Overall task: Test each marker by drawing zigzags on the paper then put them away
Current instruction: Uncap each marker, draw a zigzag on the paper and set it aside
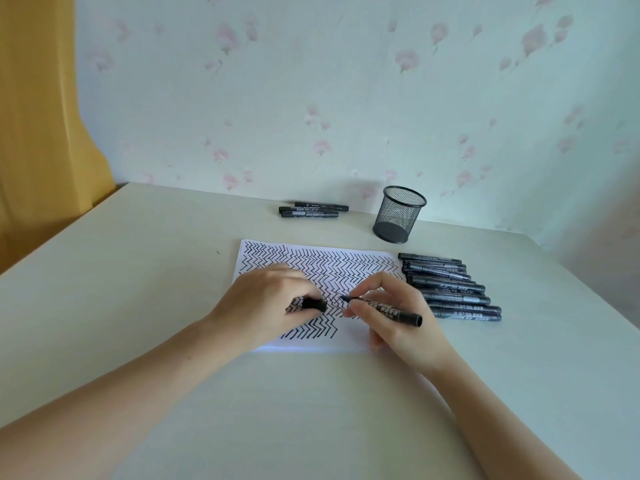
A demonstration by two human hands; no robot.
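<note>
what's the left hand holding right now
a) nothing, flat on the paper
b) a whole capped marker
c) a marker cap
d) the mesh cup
c) The left hand pinches a short black marker cap over the paper, while the right hand holds the uncapped marker with its bare tip pointing at that cap; the mesh cup stands untouched at the back of the table.

We seem to sit in a home room; floral wallpaper (346,81) covers the wall; a yellow curtain (38,116) hangs at left; a mesh pen holder (399,214) stands on our plain desk (121,271).
</note>
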